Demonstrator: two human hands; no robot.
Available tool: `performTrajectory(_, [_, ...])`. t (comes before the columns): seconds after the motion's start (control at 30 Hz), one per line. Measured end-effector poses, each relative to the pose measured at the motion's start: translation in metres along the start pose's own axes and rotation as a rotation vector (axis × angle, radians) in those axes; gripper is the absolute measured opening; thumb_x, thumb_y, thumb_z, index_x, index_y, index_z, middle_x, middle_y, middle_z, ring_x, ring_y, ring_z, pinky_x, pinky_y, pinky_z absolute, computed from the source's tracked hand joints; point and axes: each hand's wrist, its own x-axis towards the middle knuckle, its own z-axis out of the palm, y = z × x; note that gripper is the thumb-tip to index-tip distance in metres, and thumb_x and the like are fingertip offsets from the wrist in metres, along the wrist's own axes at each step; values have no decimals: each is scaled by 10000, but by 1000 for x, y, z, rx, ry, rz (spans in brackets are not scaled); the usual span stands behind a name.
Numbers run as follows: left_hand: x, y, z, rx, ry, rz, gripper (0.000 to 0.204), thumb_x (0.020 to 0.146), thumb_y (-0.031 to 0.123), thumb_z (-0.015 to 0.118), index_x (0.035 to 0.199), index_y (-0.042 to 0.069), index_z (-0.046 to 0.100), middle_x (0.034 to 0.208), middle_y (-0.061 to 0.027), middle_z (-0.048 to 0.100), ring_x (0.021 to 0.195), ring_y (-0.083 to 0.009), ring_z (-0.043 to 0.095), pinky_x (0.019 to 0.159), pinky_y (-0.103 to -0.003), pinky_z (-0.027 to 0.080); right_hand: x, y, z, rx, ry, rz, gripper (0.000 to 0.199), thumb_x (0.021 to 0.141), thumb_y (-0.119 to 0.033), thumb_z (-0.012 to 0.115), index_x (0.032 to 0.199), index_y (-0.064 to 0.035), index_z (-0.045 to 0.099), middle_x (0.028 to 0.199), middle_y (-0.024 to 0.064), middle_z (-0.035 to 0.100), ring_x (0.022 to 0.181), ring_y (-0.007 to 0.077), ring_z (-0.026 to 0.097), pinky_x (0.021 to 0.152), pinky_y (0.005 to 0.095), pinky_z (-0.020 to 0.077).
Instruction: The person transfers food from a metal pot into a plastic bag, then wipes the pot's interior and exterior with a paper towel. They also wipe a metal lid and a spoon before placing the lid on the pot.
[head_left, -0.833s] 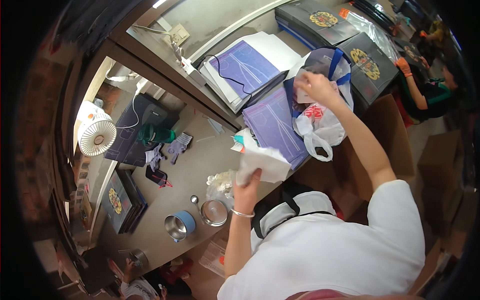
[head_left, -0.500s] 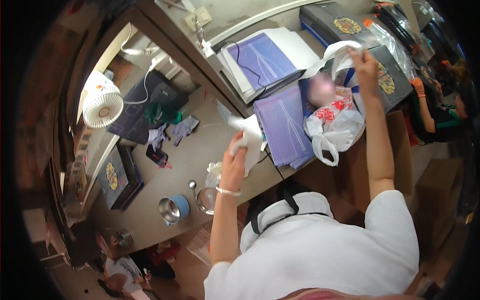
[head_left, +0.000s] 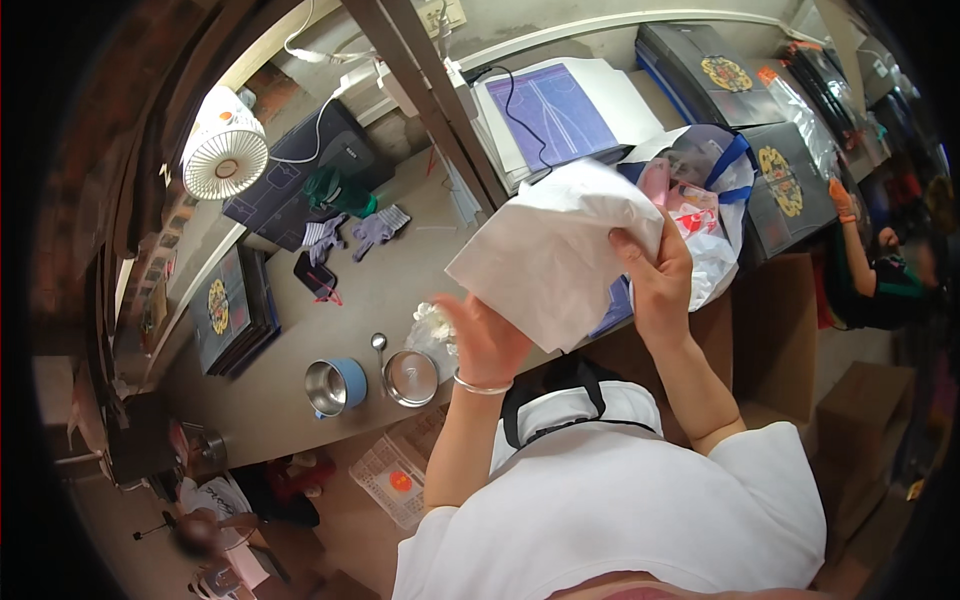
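My right hand (head_left: 662, 272) is closed on a thin white sheet, likely tissue paper (head_left: 560, 245), its thumb lying on the near side. The sheet hangs spread out over the desk edge between my hands. Against its lower left edge is my left hand (head_left: 490, 340), slightly blurred, with the thumb held apart and the other fingers partly hidden by the sheet. Beside my left hand lies a clear plastic bag with pale pieces (head_left: 432, 325). A round steel lid (head_left: 410, 378), a spoon (head_left: 379, 345) and a blue steel-lined food container (head_left: 337, 386) stand to its left.
A white plastic bag (head_left: 715, 265) and dark flat boxes (head_left: 785, 190) are at the right, with purple-printed sheets (head_left: 555, 115) behind. Gloves (head_left: 378, 230), a green cup (head_left: 338, 190) and a fan (head_left: 225, 150) occupy the left. Cardboard boxes (head_left: 775, 340) stand below; people work at both sides.
My right hand has left the plastic bag and come down to the left, and now grips the white sheet. My left hand has moved slightly right and down, its thumb now spread.
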Motion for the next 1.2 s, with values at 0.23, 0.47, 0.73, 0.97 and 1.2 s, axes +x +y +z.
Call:
performTrajectory(0.23, [-51, 44, 42, 626, -64, 174, 278, 932, 23, 587, 1203, -38, 599, 1161, -107, 637, 1040, -185, 616, 892, -305, 496, 31, -22, -6, 577, -734, 241, 923, 748, -326, 811, 1434, 45, 317, 1290, 167, 549, 1195, 237, 535, 1013, 362, 408])
performTrajectory(0.47, [-107, 131, 76, 811, -450, 287, 201, 907, 101, 535, 1056, 7, 633, 1037, -160, 675, 858, -257, 675, 799, -369, 548, 39, -58, 8, 954, -1269, -121, 329, 761, -140, 764, 977, 40, 595, 1025, 200, 639, 795, 283, 645, 712, 392, 506])
performTrajectory(0.73, [-117, 59, 119, 104, -678, 796, 246, 909, 116, 597, 1150, 97, 646, 1125, -99, 678, 1112, -224, 586, 1015, -543, 363, -7, -107, 83, 1326, -1377, -841, 211, 971, -197, 515, 1058, -165, 705, 1087, 140, 692, 993, 282, 662, 1035, 527, 336])
performTrajectory(0.97, [-108, 61, 131, 145, -616, 867, 220, 916, 139, 583, 1125, 99, 639, 1180, -73, 645, 1166, -198, 524, 1037, -511, 339, -33, -111, 81, 1243, -1360, -799, 238, 980, -236, 494, 1115, -147, 669, 1124, 164, 670, 1042, 321, 628, 1042, 533, 302])
performTrajectory(1.2, [-105, 64, 137, 220, -509, 921, 197, 923, 161, 569, 1100, 100, 632, 1234, -47, 612, 1220, -173, 461, 1060, -479, 315, -47, -117, 66, 1234, -1365, -770, 284, 990, -275, 473, 1173, -129, 634, 1160, 189, 647, 1090, 360, 594, 1049, 539, 268])
